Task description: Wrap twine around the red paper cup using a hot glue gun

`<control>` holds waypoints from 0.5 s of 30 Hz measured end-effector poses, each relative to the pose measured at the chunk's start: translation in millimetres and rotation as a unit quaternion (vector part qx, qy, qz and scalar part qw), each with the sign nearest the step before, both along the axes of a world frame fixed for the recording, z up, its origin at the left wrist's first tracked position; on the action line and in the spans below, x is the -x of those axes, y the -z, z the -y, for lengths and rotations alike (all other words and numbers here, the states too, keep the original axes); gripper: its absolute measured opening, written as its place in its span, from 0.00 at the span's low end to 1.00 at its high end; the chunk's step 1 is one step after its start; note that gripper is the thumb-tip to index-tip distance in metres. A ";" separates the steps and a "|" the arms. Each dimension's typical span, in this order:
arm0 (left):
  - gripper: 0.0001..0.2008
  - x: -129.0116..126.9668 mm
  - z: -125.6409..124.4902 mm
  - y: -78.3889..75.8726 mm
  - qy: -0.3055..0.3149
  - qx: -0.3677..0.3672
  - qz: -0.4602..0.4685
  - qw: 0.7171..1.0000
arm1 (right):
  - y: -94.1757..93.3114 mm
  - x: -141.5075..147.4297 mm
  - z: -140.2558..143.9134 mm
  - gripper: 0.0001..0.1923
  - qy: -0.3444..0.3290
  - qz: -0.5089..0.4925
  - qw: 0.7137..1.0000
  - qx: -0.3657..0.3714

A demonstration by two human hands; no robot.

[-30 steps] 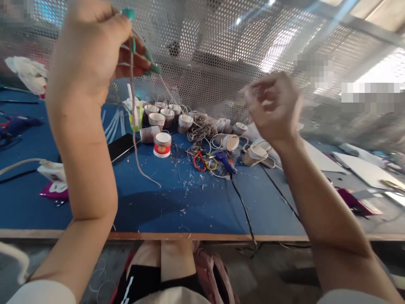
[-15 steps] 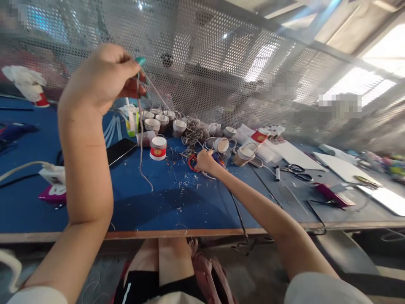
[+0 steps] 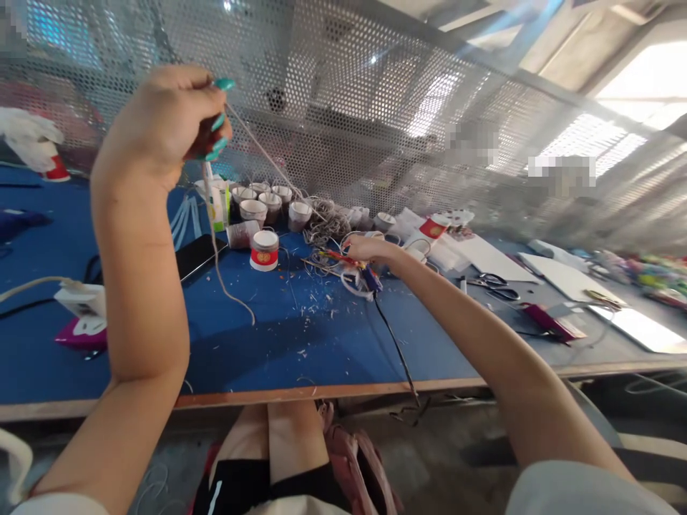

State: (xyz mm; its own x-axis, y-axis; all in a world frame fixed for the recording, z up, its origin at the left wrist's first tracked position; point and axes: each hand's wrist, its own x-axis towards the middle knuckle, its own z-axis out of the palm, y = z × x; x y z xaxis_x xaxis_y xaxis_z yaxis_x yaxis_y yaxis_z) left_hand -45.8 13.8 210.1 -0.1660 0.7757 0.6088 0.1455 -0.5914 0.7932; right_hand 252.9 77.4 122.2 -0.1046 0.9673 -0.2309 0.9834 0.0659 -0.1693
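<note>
My left hand [image 3: 185,118], raised on the left with its fingers pinched together, grips a grey-beige string [image 3: 217,247]. One end of the string dangles to the blue tabletop. The other stretch runs taut toward a tangled heap of string [image 3: 328,222]. Over the middle of the table, my right hand [image 3: 368,248] has curled fingers beside a blurred orange-red item [image 3: 339,256]; what they hold is unclear. Just below it lies a blue tool [image 3: 371,279] with a black cord.
Several small pots [image 3: 253,210] stand behind a red-labelled tub [image 3: 264,250]. A black phone [image 3: 200,257] lies at left. White boards [image 3: 499,261], black-handled scissors [image 3: 497,285] and a purple item [image 3: 552,322] are at right. A perforated metal screen [image 3: 322,93] closes off the back.
My left hand has shifted slightly left and up with the string. My right hand has lifted and moved a little right; the red ring-shaped handle by it no longer shows clearly.
</note>
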 end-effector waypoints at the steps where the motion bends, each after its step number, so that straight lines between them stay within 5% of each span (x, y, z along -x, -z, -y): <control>1: 0.13 -0.3 -0.8 -0.1 -0.007 0.002 0.005 1.000 | 0.5 2.8 5.1 0.12 0.001 0.012 1.000 -0.020; 4: 0.11 -0.7 -1.1 -1.5 -0.027 -0.005 0.027 0.999 | 1.9 11.4 21.9 0.25 -0.001 0.032 0.998 -0.062; 9: 0.10 0.6 -0.8 -2.4 -0.015 -0.035 0.047 0.998 | -10.4 17.7 25.3 0.06 -0.015 -0.002 1.000 0.016; 13: 0.11 -0.4 -3.4 -1.2 0.010 -0.025 0.041 0.999 | -31.9 14.0 -1.3 0.14 -0.049 -0.023 0.994 0.090; 15: 0.12 -2.0 -3.6 -0.8 0.015 -0.028 0.041 0.999 | -40.1 11.9 -18.8 0.15 -0.067 -0.033 0.995 0.062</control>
